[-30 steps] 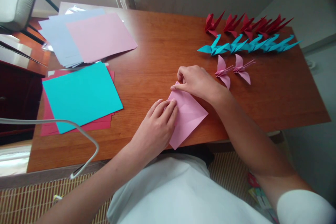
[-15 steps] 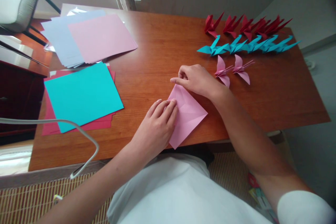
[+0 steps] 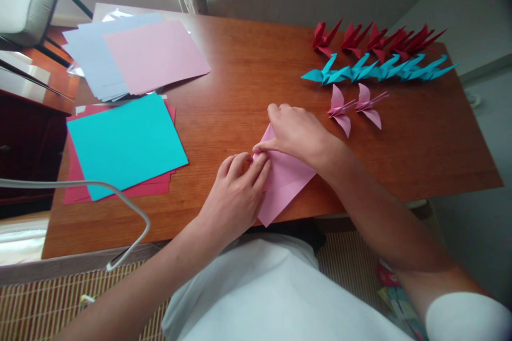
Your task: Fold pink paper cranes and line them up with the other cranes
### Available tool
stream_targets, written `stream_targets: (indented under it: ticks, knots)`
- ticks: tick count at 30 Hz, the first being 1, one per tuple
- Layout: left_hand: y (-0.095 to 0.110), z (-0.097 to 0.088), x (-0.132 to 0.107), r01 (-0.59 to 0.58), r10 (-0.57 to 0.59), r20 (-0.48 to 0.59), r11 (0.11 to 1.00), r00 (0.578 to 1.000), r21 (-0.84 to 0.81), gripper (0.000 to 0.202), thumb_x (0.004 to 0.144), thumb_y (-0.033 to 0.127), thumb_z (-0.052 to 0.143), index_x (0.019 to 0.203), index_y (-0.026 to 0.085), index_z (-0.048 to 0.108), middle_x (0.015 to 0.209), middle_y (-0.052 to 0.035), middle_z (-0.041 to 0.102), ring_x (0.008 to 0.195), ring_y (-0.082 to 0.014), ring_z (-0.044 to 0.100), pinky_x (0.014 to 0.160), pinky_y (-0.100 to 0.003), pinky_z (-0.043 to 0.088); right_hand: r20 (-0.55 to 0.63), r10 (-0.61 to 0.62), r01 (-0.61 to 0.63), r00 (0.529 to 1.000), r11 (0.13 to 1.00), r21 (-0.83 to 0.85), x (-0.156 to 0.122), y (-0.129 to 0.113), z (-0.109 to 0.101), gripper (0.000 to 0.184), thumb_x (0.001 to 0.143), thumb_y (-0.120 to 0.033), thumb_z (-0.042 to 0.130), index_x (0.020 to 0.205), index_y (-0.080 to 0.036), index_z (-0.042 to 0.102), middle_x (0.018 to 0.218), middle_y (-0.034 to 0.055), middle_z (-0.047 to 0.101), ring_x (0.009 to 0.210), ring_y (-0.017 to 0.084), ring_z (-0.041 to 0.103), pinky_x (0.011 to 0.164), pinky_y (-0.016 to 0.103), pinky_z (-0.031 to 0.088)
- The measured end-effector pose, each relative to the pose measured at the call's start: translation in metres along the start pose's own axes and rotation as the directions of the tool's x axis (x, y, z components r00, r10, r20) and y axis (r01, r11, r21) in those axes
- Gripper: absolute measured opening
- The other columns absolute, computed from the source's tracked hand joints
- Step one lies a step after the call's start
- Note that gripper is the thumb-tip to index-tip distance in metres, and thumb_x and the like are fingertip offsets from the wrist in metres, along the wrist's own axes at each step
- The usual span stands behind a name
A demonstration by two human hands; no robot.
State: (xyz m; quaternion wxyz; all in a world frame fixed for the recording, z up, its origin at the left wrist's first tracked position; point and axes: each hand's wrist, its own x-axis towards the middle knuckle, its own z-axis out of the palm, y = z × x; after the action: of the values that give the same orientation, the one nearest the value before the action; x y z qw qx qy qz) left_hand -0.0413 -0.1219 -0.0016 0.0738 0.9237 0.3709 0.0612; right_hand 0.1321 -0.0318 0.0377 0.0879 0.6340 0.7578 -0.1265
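A folded pink paper square (image 3: 285, 181) lies near the front edge of the wooden table (image 3: 420, 138). My left hand (image 3: 236, 192) rests on its left side, fingers curled and pressing the paper down. My right hand (image 3: 298, 130) sits over the top corner, with the index finger stretched left along the paper's upper left edge and the other fingers bent. Both hands touch the paper close together near its left corner.
Two pink paper cranes (image 3: 354, 106) lie right of my right hand, a row of teal cranes (image 3: 376, 69) and red cranes (image 3: 376, 37) behind them. Teal sheets on red sheets (image 3: 124, 144) and pink on lilac sheets (image 3: 148, 56) lie at left. A white cable (image 3: 120, 200) crosses the front left.
My right hand has moved down and left from the top corner, its index finger sliding along the upper left edge towards my left hand. My left fingers have curled more.
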Motion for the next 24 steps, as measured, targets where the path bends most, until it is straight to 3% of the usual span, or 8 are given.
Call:
stream_targets:
  ticks: [8, 11, 13, 17, 21, 24]
  knots:
    - [0.0, -0.001, 0.0, 0.012, -0.012, 0.016, 1.0, 1.0, -0.012, 0.051, 0.101, 0.028, 0.048, 0.147, 0.006, 0.054, 0.146, -0.0121, 0.061, 0.127, -0.0357, 0.05, 0.109, -0.05, 0.04, 0.1, 0.009, 0.0, 0.995, 0.996, -0.09, 0.005, -0.016, -0.013, 0.065, 0.075, -0.053, 0.084, 0.118, -0.008, 0.065, 0.111, 0.0253, 0.073, 0.104, 0.038, 0.073, 0.081, 0.04, 0.058]
    - [0.0, -0.001, 0.0, 0.011, -0.011, 0.013, 1.0, 1.0, 0.001, 0.051, 0.101, 0.027, 0.048, 0.148, 0.007, 0.054, 0.15, -0.0118, 0.059, 0.125, -0.0352, 0.051, 0.109, -0.049, 0.041, 0.11, -0.019, 0.027, 0.994, 0.997, -0.073, 0.007, -0.008, -0.016, 0.064, 0.075, -0.052, 0.083, 0.121, -0.01, 0.064, 0.113, 0.0229, 0.074, 0.103, 0.037, 0.073, 0.079, 0.039, 0.057]
    - [0.001, -0.001, 0.0, 0.009, -0.009, 0.013, 1.0, 1.0, 0.007, 0.052, 0.1, 0.027, 0.049, 0.148, 0.007, 0.053, 0.154, -0.0116, 0.055, 0.123, -0.0348, 0.051, 0.108, -0.048, 0.041, 0.119, -0.047, 0.053, 0.992, 0.998, -0.044, 0.012, 0.002, -0.016, 0.052, 0.079, -0.047, 0.081, 0.116, -0.014, 0.067, 0.111, 0.0178, 0.076, 0.102, 0.035, 0.073, 0.076, 0.036, 0.054]
    - [0.002, -0.001, -0.001, 0.004, -0.004, 0.008, 1.0, 1.0, 0.005, 0.052, 0.1, 0.025, 0.05, 0.148, 0.007, 0.053, 0.155, -0.0114, 0.054, 0.122, -0.0344, 0.051, 0.107, -0.049, 0.042, 0.085, -0.093, 0.084, 0.992, 0.991, 0.105, 0.028, 0.025, -0.01, 0.025, 0.082, -0.041, 0.08, 0.09, -0.02, 0.07, 0.09, 0.0069, 0.077, 0.086, 0.026, 0.074, 0.069, 0.032, 0.049]
    - [0.001, -0.001, -0.001, 0.008, -0.008, 0.007, 1.0, 1.0, -0.012, 0.05, 0.099, 0.023, 0.049, 0.147, 0.008, 0.054, 0.155, -0.0125, 0.054, 0.122, -0.0345, 0.051, 0.106, -0.049, 0.043, 0.091, -0.099, 0.06, 0.991, 0.933, 0.356, 0.042, 0.039, 0.0, 0.017, 0.079, -0.027, 0.084, 0.078, -0.021, 0.068, 0.067, 0.0003, 0.071, 0.059, 0.019, 0.068, 0.059, 0.03, 0.047]
    - [0.0, 0.0, -0.001, 0.013, -0.014, -0.004, 0.999, 1.0, -0.034, 0.05, 0.099, 0.023, 0.049, 0.147, 0.008, 0.054, 0.155, -0.0125, 0.055, 0.122, -0.0346, 0.051, 0.107, -0.05, 0.043, 0.098, -0.123, 0.06, 0.988, 0.873, 0.484, 0.046, 0.045, 0.004, 0.016, 0.08, -0.02, 0.082, 0.074, -0.022, 0.067, 0.062, -0.0012, 0.069, 0.055, 0.018, 0.065, 0.057, 0.031, 0.048]
